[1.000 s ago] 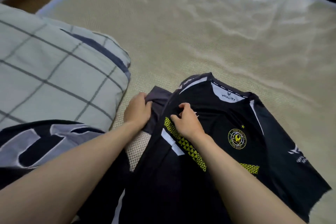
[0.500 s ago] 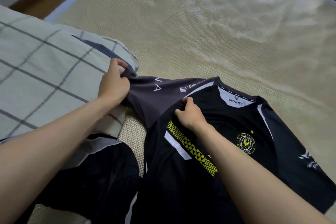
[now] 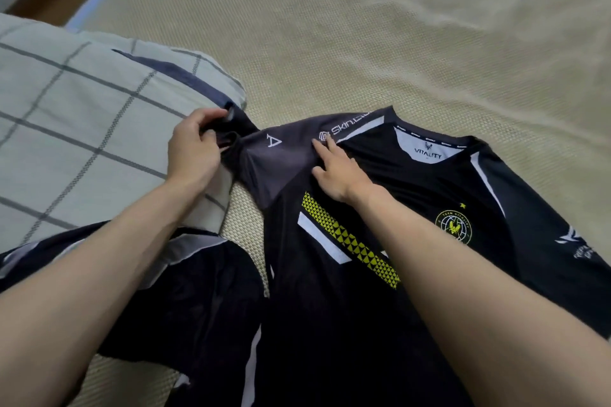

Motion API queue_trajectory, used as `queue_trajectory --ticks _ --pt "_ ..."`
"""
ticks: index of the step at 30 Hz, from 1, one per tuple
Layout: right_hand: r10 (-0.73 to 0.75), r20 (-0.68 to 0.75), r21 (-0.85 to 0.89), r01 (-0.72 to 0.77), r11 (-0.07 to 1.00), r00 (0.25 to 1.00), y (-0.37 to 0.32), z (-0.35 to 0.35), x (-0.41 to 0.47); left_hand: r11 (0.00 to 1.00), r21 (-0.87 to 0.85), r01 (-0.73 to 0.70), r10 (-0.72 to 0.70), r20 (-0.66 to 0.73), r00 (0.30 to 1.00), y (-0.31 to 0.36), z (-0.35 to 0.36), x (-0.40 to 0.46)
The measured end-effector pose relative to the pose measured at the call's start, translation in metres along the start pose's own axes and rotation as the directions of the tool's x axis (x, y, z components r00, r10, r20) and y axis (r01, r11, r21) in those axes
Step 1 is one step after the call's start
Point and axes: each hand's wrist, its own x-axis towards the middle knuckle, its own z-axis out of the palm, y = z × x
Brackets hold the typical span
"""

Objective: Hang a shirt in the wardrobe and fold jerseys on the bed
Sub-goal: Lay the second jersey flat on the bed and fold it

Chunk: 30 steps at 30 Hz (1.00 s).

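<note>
Head cam: left hand [image 3: 193, 155] pinching slick jersey [image 3: 363, 274] sleeve (grey panel), right hand [image 3: 337, 175] flat, fingers straight.

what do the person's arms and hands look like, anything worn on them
Both forearms are bare as far as the frame shows: no sleeves in view, no gloves. The left hand and right hand show no rings, watch or bracelets. Fingernails look short and unpainted.
</note>
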Motion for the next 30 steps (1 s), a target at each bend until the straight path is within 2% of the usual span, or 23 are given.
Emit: queue_trajectory --ticks 3,6,7,9,11,12,15,17,19,21,24,25,26,30 --pt "0.014 -0.170 0.276 0.034 0.960 0.985 0.025 0.002 -0.038 0.971 0.238 -0.015 0.005 0.044 0.999 0.007 -0.001 -0.010" --pt "0.190 -0.325 0.392 -0.050 0.918 0.927 0.065 0.006 -0.100 0.956 0.267 -0.122 0.128 -0.006 0.992 0.020 0.008 -0.063" --pt "0.267 -0.355 0.404 -0.110 0.908 0.896 0.085 0.009 -0.125 0.957 0.266 -0.114 0.110 0.027 0.994 0.018 0.013 -0.086" --pt "0.458 -0.366 0.412 -0.300 0.861 0.810 0.134 0.017 -0.182 0.950 0.310 -0.024 -0.050 0.227 0.973 -0.007 0.026 -0.131" --pt "0.633 -0.281 0.382 -0.521 0.763 0.722 0.182 0.030 -0.243 0.907 0.415 0.076 -0.253 0.391 0.885 -0.035 0.035 -0.174" --pt "0.706 -0.208 0.373 -0.613 0.697 0.677 0.200 0.038 -0.272 0.884 0.457 0.098 -0.307 0.410 0.859 -0.048 0.037 -0.189" --pt "0.805 -0.031 0.379 -0.739 0.558 0.592 0.233 0.060 -0.334 0.790 0.587 0.180 -0.433 0.326 0.840 -0.056 0.035 -0.202" --pt "0.794 0.092 0.359 -0.764 0.536 0.601 0.239 0.077 -0.356 0.764 0.595 0.248 -0.532 0.364 0.765 -0.055 0.033 -0.199" --pt "0.726 0.226 0.392 -0.743 0.543 0.650 0.235 0.091 -0.371 0.813 0.491 0.314 -0.555 0.492 0.671 -0.044 0.032 -0.207" --pt "0.647 0.324 0.427 -0.717 0.551 0.691 0.222 0.101 -0.376 0.800 0.490 0.345 -0.592 0.555 0.584 -0.039 0.025 -0.214" --pt "0.629 0.283 0.508 -0.669 0.542 0.724 0.221 0.106 -0.390 0.747 0.615 0.254 -0.654 0.609 0.450 -0.036 0.013 -0.224" --pt "0.627 0.256 0.547 -0.645 0.533 0.735 0.225 0.108 -0.394 0.736 0.646 0.200 -0.657 0.612 0.442 -0.038 0.009 -0.226" --pt "0.627 0.236 0.561 -0.631 0.536 0.742 0.228 0.109 -0.398 0.731 0.662 0.165 -0.647 0.597 0.475 -0.045 0.005 -0.226" --pt "0.663 0.134 0.534 -0.617 0.577 0.737 0.247 0.122 -0.412 0.770 0.604 0.207 -0.567 0.496 0.658 -0.071 -0.019 -0.228"
